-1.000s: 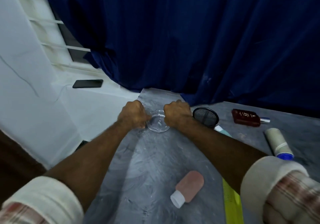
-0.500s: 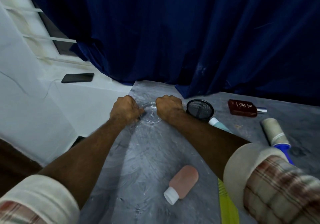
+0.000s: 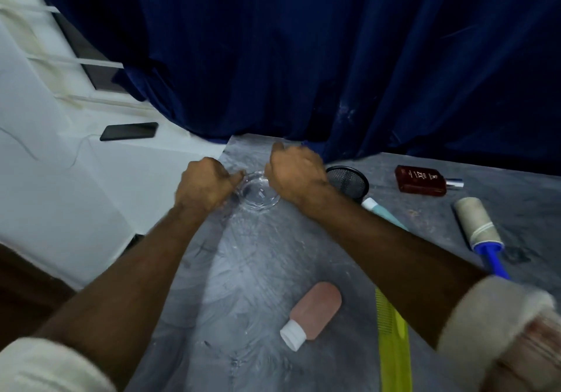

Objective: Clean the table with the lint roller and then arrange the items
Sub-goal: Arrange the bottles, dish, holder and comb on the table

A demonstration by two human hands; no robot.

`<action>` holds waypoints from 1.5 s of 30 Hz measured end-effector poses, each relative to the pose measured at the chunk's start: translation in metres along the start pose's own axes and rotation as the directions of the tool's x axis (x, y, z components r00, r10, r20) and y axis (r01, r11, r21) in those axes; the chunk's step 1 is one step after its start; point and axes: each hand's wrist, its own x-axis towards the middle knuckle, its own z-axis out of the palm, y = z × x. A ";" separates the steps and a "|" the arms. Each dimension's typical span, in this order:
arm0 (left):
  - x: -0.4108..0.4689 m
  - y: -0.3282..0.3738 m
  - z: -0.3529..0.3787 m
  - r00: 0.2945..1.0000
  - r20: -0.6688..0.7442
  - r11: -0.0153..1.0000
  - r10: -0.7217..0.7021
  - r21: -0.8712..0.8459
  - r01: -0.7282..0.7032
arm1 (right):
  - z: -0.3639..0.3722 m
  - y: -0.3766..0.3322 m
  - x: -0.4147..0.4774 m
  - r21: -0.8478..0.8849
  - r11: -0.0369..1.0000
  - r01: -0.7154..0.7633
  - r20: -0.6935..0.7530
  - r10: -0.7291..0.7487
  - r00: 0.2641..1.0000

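Near the table's [image 3: 258, 270] far left corner, a clear glass dish [image 3: 259, 193] sits between both hands. Left hand [image 3: 206, 186] is curled with fingertips at the dish's rim; right hand [image 3: 296, 176] is loosely closed beside it, grip unclear. Toward the right edge lies the lint roller [image 3: 479, 227], near a brown bottle [image 3: 422, 180].

Bare desk [image 3: 258, 270] lies open between the two forearms up to the glass dish [image 3: 258, 193], while the right side is crowded by the mesh cup [image 3: 349, 179], teal tube [image 3: 382, 211], lint roller [image 3: 479, 227], pink bottle [image 3: 314, 311] and yellow comb [image 3: 393, 346], curtain [image 3: 334, 57] closing the back.
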 end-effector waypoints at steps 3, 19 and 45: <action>-0.025 0.009 -0.001 0.985 -0.152 0.978 0.087 -0.177 -0.113 | -0.035 0.026 -0.027 0.164 0.986 0.026 -0.259 0.018 0.966; -0.098 0.088 0.095 0.929 0.077 0.788 0.363 -0.557 -0.262 | 0.009 0.122 -0.125 0.742 0.603 -0.292 0.093 0.339 0.936; -0.150 -0.046 0.038 0.945 -0.320 0.844 0.075 -0.484 -0.231 | 0.015 -0.001 -0.113 0.894 0.429 -0.130 0.162 -0.040 0.986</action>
